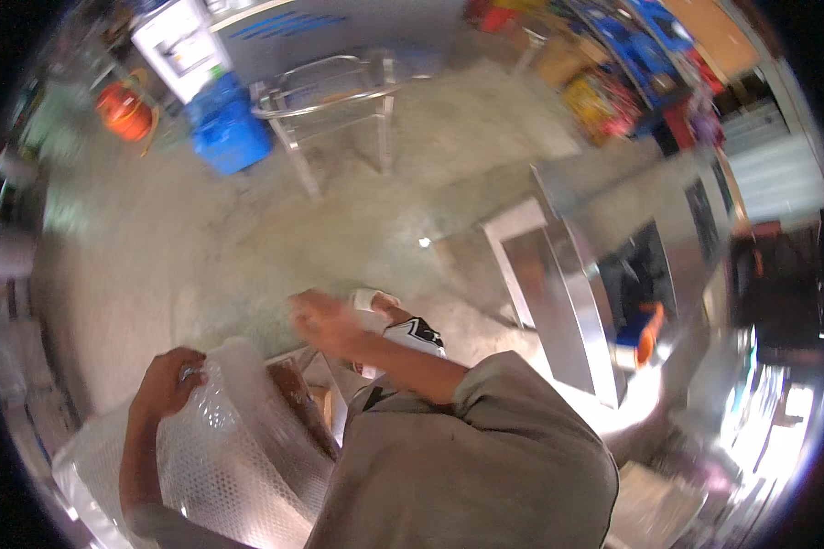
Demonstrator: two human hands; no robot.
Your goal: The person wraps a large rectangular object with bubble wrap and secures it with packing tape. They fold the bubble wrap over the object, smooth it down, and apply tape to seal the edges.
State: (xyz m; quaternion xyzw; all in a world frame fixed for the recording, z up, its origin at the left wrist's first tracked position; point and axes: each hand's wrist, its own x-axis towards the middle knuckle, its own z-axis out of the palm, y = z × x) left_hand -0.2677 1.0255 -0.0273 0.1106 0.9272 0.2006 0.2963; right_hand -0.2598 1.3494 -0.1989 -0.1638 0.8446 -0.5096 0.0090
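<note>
My left hand (171, 382) curls its fingers at the upper edge of a sheet of clear bubble wrap (220, 457), gripping it. The wrap bulges over a large shape at lower left, most of which it covers. Beside the wrap shows a brown panel (295, 398) with a pale edge. My right hand (319, 318) is raised in front of my body, apart from the wrap. Motion blurs its fingers, so whether it holds anything is unclear.
A metal frame stand (330, 105) and a blue bin (231, 133) stand ahead. An orange gas cylinder (124, 112) is at far left. A steel cabinet (568, 302) with an opening stands close on my right. Loaded shelves (645, 50) line the far right.
</note>
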